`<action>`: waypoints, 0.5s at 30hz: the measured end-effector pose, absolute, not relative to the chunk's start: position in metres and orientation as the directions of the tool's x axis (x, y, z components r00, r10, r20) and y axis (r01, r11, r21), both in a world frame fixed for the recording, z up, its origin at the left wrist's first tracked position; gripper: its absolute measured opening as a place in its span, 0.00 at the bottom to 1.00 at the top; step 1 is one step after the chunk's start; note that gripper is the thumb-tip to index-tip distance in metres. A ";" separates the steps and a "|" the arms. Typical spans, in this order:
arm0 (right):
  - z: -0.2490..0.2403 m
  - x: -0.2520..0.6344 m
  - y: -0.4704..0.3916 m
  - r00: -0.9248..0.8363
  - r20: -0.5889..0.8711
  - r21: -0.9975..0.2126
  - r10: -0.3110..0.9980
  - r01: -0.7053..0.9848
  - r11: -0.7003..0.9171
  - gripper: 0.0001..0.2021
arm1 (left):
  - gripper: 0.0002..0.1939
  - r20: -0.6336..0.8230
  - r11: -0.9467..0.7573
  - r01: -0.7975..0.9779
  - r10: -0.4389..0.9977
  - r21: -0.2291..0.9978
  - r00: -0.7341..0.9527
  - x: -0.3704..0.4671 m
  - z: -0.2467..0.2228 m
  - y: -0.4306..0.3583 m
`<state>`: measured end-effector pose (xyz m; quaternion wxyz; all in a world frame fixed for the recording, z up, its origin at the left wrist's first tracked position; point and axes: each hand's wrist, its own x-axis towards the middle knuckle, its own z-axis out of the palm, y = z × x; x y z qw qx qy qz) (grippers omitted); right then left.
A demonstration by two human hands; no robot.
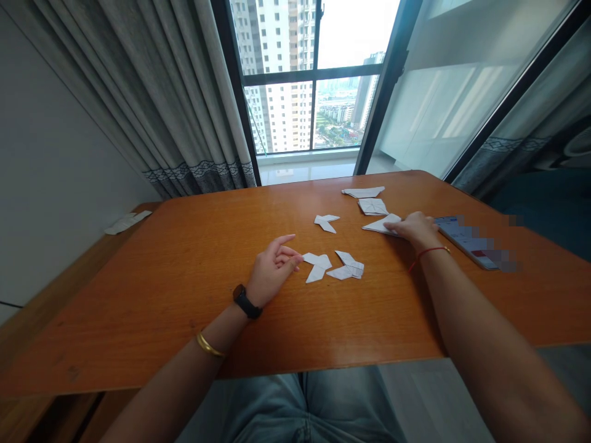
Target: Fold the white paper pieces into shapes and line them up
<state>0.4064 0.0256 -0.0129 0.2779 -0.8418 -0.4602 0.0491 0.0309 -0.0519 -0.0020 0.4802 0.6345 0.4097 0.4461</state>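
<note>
My right hand [415,228] is at the right side of the table, its thumb on the right end of a flat, pointed piece of folded white paper [377,225] and its fingers closed at that end. My left hand [273,269] is over the middle, index finger stretched out and the others loosely bent. Its fingertips are close to the tip of a V-shaped folded paper [318,266]; contact is hard to make out. Beside that one is another V-shaped folded paper [351,268], and a smaller V-shaped paper [325,223] lies farther back.
A squarish folded paper [372,207] and a long folded strip [364,192] lie at the back right. A phone [468,241] rests right of my right hand. More white paper [128,222] sits at the far left. The wooden table [152,295] stands before a window.
</note>
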 end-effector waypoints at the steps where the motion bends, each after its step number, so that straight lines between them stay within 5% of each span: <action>1: -0.007 0.400 0.022 0.611 0.246 -0.528 0.752 0.736 -0.424 0.24 | 0.28 0.178 -0.210 0.104 0.950 0.972 0.256 0.031 -0.002 -0.051; 3: 0.005 0.381 0.015 0.579 0.425 -0.522 0.696 0.785 -0.334 0.24 | 0.25 0.195 -0.233 0.152 0.953 0.960 0.231 0.032 -0.002 -0.051; 6: 0.012 0.338 0.012 0.277 0.556 -0.414 0.784 0.910 -0.028 0.18 | 0.18 0.215 -0.276 0.269 0.948 0.923 0.237 0.033 -0.001 -0.051; 10: -0.001 0.279 0.015 -0.088 0.400 -0.209 0.912 0.960 0.185 0.16 | 0.12 0.219 -0.333 0.392 0.926 0.858 0.306 0.033 0.001 -0.052; 15: -0.008 0.259 0.012 -0.250 0.191 -0.058 0.949 0.963 0.265 0.16 | 0.13 0.154 -0.266 0.353 0.937 0.897 0.315 0.034 0.002 -0.053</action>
